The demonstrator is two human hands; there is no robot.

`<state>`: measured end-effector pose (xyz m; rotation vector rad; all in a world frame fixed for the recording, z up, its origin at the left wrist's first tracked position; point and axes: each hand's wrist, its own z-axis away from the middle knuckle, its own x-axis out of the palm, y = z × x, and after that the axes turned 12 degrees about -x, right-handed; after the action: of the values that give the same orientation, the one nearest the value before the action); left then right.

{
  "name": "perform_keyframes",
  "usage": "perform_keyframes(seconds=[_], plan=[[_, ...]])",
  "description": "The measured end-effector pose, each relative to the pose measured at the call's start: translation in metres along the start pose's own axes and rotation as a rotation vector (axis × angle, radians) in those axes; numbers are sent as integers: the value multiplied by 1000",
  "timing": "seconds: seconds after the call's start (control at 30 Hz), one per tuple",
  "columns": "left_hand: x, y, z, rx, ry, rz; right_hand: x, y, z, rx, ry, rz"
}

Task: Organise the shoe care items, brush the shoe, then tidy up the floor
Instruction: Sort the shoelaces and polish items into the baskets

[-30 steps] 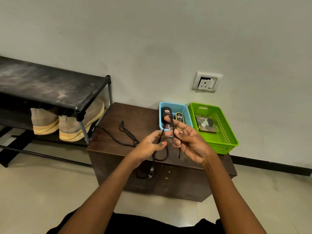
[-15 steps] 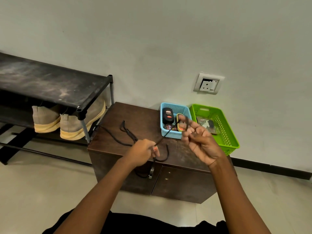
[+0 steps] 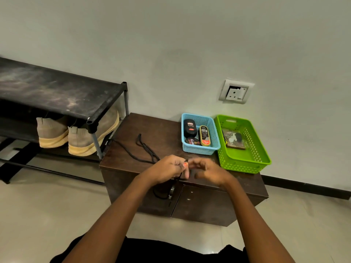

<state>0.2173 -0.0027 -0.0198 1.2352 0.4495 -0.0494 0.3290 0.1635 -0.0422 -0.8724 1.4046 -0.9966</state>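
At the left of the frame a black rack (image 3: 57,93) shelters two tan shoes (image 3: 83,141). Just right of it, a dark worktop (image 3: 163,126) carries a black lace (image 3: 141,149), which trails from mid-frame down over the front edge. The left hand (image 3: 167,169), at centre, pinches the lace between thumb and fingers. The right hand (image 3: 210,171) is beside it, fingers curled and blurred, so its grip cannot be told. At the right stand a blue basket (image 3: 199,150) of polish containers and a green basket (image 3: 241,165).
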Motion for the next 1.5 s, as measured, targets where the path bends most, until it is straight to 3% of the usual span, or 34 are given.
perform_keyframes(seconds=[0.07, 0.23, 0.3, 0.43, 0.53, 0.7, 0.8, 0.97, 1.1, 1.17, 1.27, 1.4, 1.5], plan=[[-2, 3, 2, 0, 28, 32, 9, 7, 0, 40, -160, 50], [-7, 1, 3, 8, 132, -10, 16, -7, -5, 11, -123, 9], [-11, -1, 0, 7, 275, 2, 16, -12, -5, 0, -139, 73], [-20, -5, -1, -124, 640, 83, 5, -10, 5, 88, -89, -218], [-27, -10, 0, -230, 733, 160, -5, -13, 15, 114, -51, -442], [-21, -13, 2, -244, 443, -111, -7, -38, 14, -164, 197, -881], [-10, -10, 1, -166, 232, -125, -3, -48, 1, -285, 399, -1005], [-4, -7, -1, -118, 30, -80, 8, -37, -12, -290, 809, -892], [-2, -7, -2, -132, -48, -72, 7, -29, -15, -302, 879, -605], [-2, -6, -2, -125, -76, -45, 5, -20, -13, -262, 835, -210], [-4, 1, -2, -108, 34, 99, 6, -8, -9, -202, 530, 315], [-11, 1, -3, -169, 422, 260, 19, -22, -5, -22, 95, 284], [-10, -2, -4, -247, 604, 224, 25, -39, -5, 65, -37, -81]])
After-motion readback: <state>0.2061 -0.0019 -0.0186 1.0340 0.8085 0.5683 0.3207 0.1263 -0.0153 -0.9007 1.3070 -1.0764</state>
